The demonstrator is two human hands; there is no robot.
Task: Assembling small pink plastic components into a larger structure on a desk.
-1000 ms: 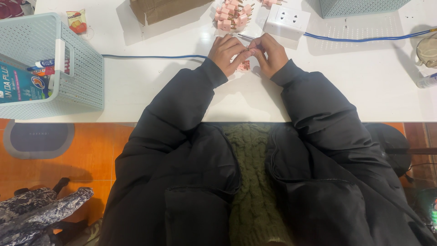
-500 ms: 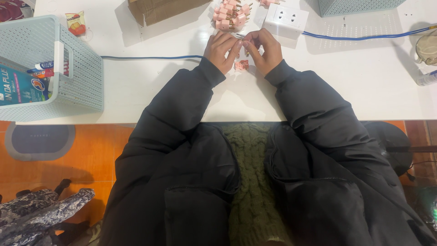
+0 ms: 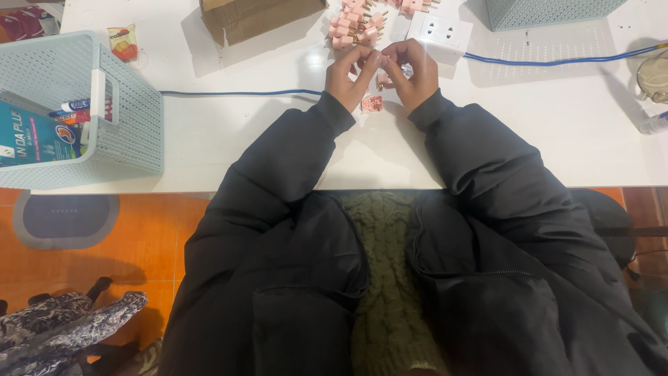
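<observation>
A white table point(image 3: 229, 139) runs across the top of the head view, above an orange tiled floor point(image 3: 139, 244) with a grey mat point(image 3: 66, 219). The person sits close to the table edge in a black padded jacket point(image 3: 278, 209) open over a green knitted sweater point(image 3: 386, 278).

Both hands meet above the table near its far side. The left hand point(image 3: 350, 69) and the right hand point(image 3: 414, 73) are curled towards each other, fingertips touching, pinching a small pink piece point(image 3: 384, 78) between them; its exact shape is too small to tell. A second pink piece point(image 3: 371, 104) lies on the table just below the hands, between the wrists.

Just beyond the hands lies a heap of pink plugs with metal pins point(image 3: 356, 24). Beside it, to the right, sits a white power strip point(image 3: 440, 31), from which a blue cable point(image 3: 557, 59) runs off to the right. Another blue cable point(image 3: 236, 92) runs left from the left wrist. A brown cardboard box point(image 3: 257, 17) stands at the far edge, and a pale blue plastic basket point(image 3: 136, 118) holding a blue packet and markers sits at the left end of the table.
</observation>
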